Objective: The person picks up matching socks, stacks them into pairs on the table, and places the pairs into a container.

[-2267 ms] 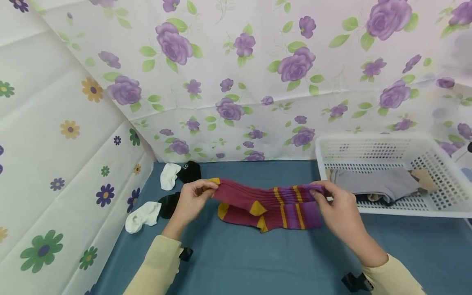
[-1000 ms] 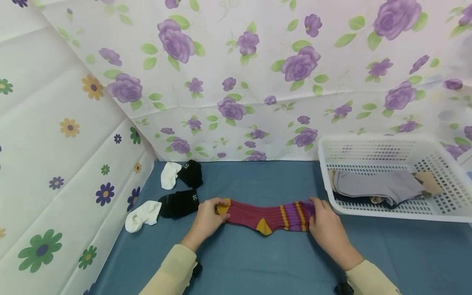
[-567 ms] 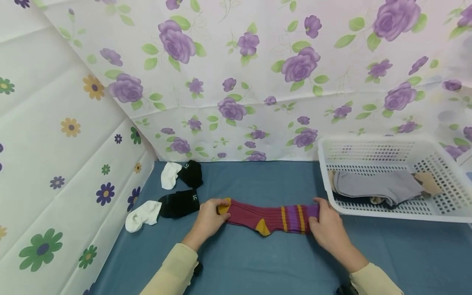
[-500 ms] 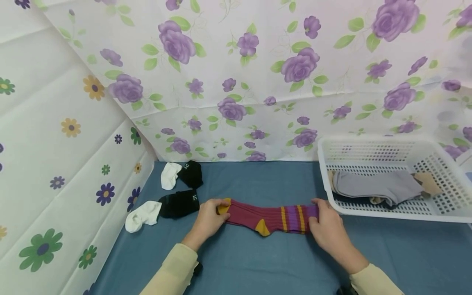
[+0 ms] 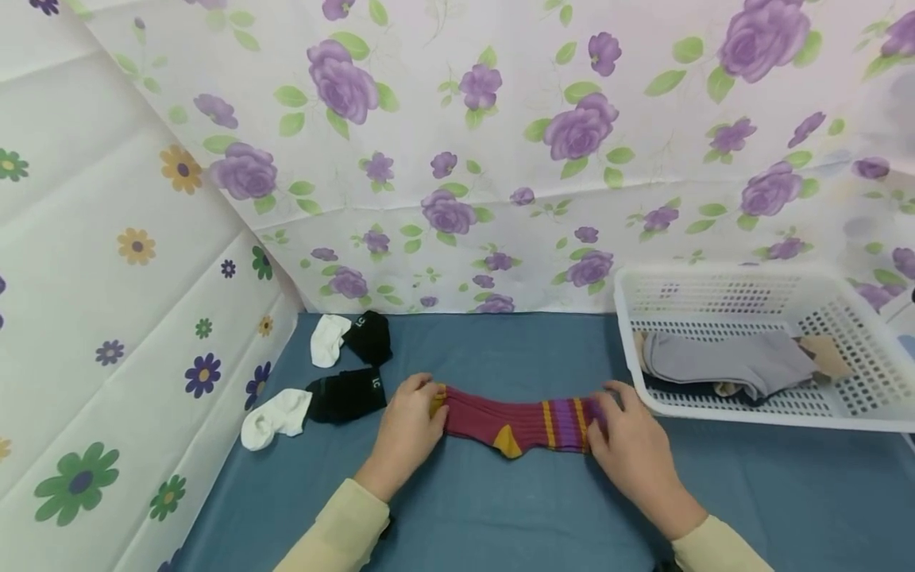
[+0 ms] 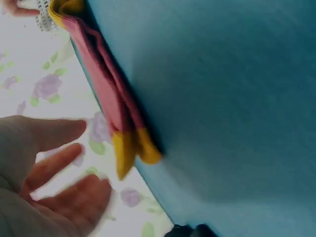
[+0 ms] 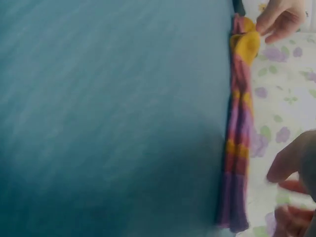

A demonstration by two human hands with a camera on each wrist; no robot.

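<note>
Striped socks [image 5: 475,415], one pair, stacked on blue cloth [image 5: 500,516], long axis running side to side. Left hand [image 5: 406,429]: loose-fingered, grasping nothing, beside the toes [image 6: 125,150]. Right hand [image 5: 636,451]: likewise, beside the cuffs [image 7: 238,202]; neither clearly nearer.

The person wears long sleeves in plain pale yellow. The left sleeve [image 5: 336,531], at seven o'clock, ends in a cuff at the wrist, and the left hand [image 5: 406,430] is bare. The right sleeve [image 5: 718,548], between four and five o'clock, matches in colour; the right hand [image 5: 635,449] is bare too. Something small and black shows beside each cuff: the left black piece [image 5: 387,526] between six and seven o'clock, the right black piece [image 5: 666,566] near five, both mostly hidden.
</note>
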